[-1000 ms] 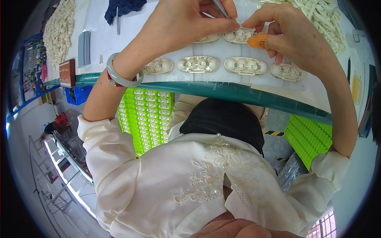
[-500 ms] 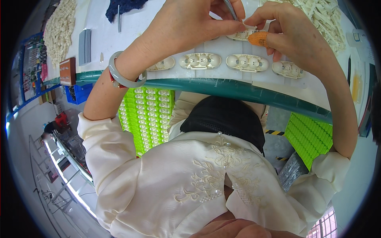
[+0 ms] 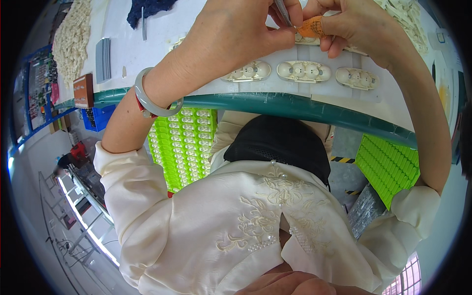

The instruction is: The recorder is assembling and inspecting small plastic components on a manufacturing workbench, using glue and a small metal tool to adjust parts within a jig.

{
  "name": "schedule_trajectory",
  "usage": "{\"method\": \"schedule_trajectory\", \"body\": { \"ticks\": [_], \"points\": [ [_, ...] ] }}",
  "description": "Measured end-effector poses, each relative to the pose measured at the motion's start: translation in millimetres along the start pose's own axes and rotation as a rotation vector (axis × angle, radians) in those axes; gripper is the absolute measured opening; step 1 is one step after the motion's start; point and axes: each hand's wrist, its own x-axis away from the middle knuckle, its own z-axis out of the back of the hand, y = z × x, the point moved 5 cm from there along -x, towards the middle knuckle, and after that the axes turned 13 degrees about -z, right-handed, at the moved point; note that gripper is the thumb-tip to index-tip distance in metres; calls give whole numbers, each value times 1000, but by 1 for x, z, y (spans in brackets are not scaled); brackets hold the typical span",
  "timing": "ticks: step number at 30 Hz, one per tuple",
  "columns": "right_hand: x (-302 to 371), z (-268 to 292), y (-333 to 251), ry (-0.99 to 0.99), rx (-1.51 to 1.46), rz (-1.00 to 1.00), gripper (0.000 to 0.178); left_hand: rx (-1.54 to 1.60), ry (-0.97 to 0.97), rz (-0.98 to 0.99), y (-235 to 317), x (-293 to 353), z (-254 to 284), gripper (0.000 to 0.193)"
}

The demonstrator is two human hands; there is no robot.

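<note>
My left hand (image 3: 263,35) is closed around a slim grey metal tool (image 3: 282,11), its tapered tip pointing down between the two hands. Right beside that tip is my right hand (image 3: 350,23), thumb and fingers pinched together; the thumb wears an orange finger cot (image 3: 310,27). Whatever the right fingers hold is hidden. Just in front of the hands lies a row of cream oval plastic housings with round cups: one (image 3: 250,72) partly behind my left wrist, another (image 3: 304,72) in the middle and a third (image 3: 357,78) at the right. More housings show partly under my fingers.
Cream parts are heaped at the far left (image 3: 72,39) and far right (image 3: 405,19). Grey strips (image 3: 103,60), a brown block (image 3: 83,90) and dark blue cloth (image 3: 147,11) lie left. The table has a green front edge (image 3: 255,102). Bright green trays (image 3: 184,147) stand below it.
My right hand has moved left and slightly up, bringing its orange-capped thumb against the tool's tip. My left hand has shifted slightly left, still holding the tool. The view has shifted a little.
</note>
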Motion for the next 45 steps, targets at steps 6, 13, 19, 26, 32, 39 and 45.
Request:
{"method": "schedule_trajectory", "body": {
  "ticks": [6,13,19,26,32,39,45],
  "points": [
    [-9,2,-1,-54,-22,-10,10,-30,-27,-14,1,-1,0,14],
    [5,4,-14,23,121,-46,10,95,138,15,-8,-3,10,13],
    [-1,-14,-42,74,401,-66,12,165,253,265,-12,19,25,14],
    [0,-4,-46,99,692,-88,13,77,474,21,8,71,46,20],
    [-7,-7,-49,-22,536,-111,14,350,580,170,12,105,23,25],
    [-7,-1,-42,-97,464,-113,17,467,554,207,11,117,1,21],
    [-17,-1,-38,-178,429,-111,19,490,501,247,8,120,-15,19]
  ]
}}
